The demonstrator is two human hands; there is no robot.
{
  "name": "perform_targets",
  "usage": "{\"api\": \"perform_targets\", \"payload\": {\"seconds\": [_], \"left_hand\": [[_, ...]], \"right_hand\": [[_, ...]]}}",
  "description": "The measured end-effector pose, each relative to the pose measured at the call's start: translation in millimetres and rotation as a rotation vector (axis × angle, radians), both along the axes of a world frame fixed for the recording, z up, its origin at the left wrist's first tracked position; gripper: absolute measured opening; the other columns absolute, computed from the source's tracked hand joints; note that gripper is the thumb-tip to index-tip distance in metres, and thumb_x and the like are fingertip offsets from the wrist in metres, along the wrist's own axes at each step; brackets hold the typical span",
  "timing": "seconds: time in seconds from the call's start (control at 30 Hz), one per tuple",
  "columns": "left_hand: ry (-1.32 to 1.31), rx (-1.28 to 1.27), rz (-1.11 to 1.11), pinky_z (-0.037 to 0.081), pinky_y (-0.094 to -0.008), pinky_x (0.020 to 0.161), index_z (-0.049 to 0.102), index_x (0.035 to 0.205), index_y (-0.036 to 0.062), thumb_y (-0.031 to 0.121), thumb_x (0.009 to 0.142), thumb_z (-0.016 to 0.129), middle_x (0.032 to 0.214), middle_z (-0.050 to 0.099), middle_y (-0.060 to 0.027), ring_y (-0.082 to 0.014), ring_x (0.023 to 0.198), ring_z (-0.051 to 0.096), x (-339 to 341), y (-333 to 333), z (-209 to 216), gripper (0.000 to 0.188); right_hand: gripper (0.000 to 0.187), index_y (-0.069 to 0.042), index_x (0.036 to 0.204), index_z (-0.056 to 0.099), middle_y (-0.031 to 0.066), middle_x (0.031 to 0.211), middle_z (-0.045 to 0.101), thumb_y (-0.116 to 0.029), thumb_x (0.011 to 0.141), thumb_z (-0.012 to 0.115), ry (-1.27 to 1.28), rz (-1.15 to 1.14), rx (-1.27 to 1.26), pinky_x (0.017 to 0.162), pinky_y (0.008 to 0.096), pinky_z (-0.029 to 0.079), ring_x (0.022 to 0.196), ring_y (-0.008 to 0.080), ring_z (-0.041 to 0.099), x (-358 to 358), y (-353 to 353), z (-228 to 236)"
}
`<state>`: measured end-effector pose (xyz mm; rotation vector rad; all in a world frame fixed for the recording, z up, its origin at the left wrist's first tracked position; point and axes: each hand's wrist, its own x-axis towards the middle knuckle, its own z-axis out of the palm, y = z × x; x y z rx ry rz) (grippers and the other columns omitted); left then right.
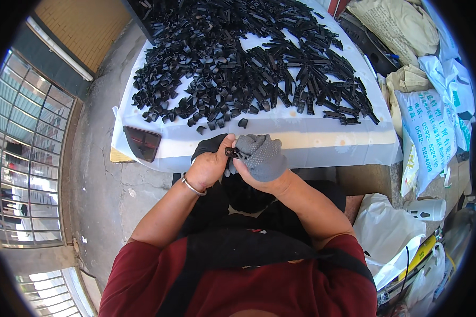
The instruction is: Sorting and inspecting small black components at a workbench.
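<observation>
My two hands meet just in front of the table's near edge. Between them sits a small black plastic part (231,152), mostly covered by fingers. My left hand (208,165), partly in a black glove and with a bracelet at the wrist, is closed with its thumb against the part. My right hand (261,158), in a grey dotted glove with a bare thumb, is wrapped round the part's other side. Ahead of them, short curved black plastic pieces (212,125) lie loose on the table, beside a heap of long narrow black plastic strips (307,87).
A white flowered cloth covers the table (349,140). A dark smartphone (143,143) lies at its front left corner. White printed sacks (428,137) are piled at the right, above a white cup (427,210) and a white plastic bag (388,232). A barred window (29,153) stands left.
</observation>
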<state>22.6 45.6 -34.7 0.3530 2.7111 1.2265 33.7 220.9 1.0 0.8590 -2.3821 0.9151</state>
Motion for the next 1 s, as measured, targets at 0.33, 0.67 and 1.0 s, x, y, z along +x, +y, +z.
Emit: {"api": "perform_targets", "payload": {"seconds": [0.33, 0.67, 1.0], "left_hand": [[0.000, 0.378, 0.186, 0.044, -0.0299, 0.059, 0.059, 0.084, 0.0006, 0.036, 0.092, 0.041, 0.069, 0.060, -0.0083, -0.0175, 0.061, 0.055, 2.6, 12.9, 52.8, 0.041], [0.055, 0.356, 0.152, 0.040, -0.0273, 0.057, 0.058, 0.080, 0.0006, 0.030, 0.092, 0.045, 0.064, 0.055, -0.0030, -0.0125, 0.060, 0.048, 4.2, 14.1, 66.4, 0.034], [0.076, 0.248, 0.068, 0.043, -0.0315, 0.060, 0.058, 0.082, 0.0000, 0.029, 0.092, 0.042, 0.069, 0.059, -0.0116, -0.0208, 0.062, 0.053, 1.6, 11.5, 68.3, 0.035]], "right_hand": [[0.027, -0.002, 0.098, 0.058, 0.0128, 0.087, 0.061, -0.022, 0.080, 0.060, -0.443, 0.003, -0.075, 0.071, 0.0381, 0.046, 0.080, 0.0306, 0.058, -5.2, 19.9, 39.2], [0.026, -0.003, 0.095, 0.059, 0.0114, 0.087, 0.061, -0.025, 0.081, 0.059, -0.166, -0.050, 0.066, 0.070, 0.0367, 0.046, 0.079, 0.0288, 0.058, 2.2, 18.7, 26.6], [0.026, -0.004, 0.094, 0.059, 0.0116, 0.084, 0.062, -0.027, 0.081, 0.058, -0.174, -0.069, 0.187, 0.067, 0.0371, 0.045, 0.075, 0.0294, 0.057, 1.4, 17.0, 30.4]]}}
